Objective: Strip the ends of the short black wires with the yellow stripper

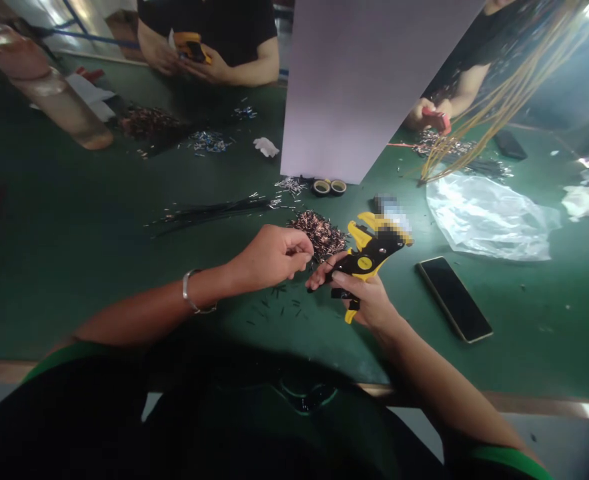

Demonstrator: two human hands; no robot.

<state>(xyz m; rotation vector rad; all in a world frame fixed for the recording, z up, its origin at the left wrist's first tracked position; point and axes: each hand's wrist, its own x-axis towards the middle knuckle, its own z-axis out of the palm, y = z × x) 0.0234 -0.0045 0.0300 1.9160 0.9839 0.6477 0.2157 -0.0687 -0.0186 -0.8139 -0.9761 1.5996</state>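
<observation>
My right hand (374, 300) grips a yellow and black wire stripper (369, 257), its jaws pointing up and away from me. Left of it, my left hand (277, 253) is closed in a pinch, with thumb and fingertips together; whatever lies between them is too small to make out. Just beyond both hands is a pile of short wire pieces with bare copper ends (319, 233). A bundle of long black wires (214, 212) stretches out to the left, beside a small heap of silvery terminals (291, 187). Short black scraps (281, 307) are scattered below my left hand.
Two tape rolls (330, 187) stand by a tall pale panel (354, 87). To the right are a phone (455, 300), a clear plastic bag (489, 217) and yellow wires (499, 113). Two people work opposite with hand tools. A bottle (59, 100) stands at far left.
</observation>
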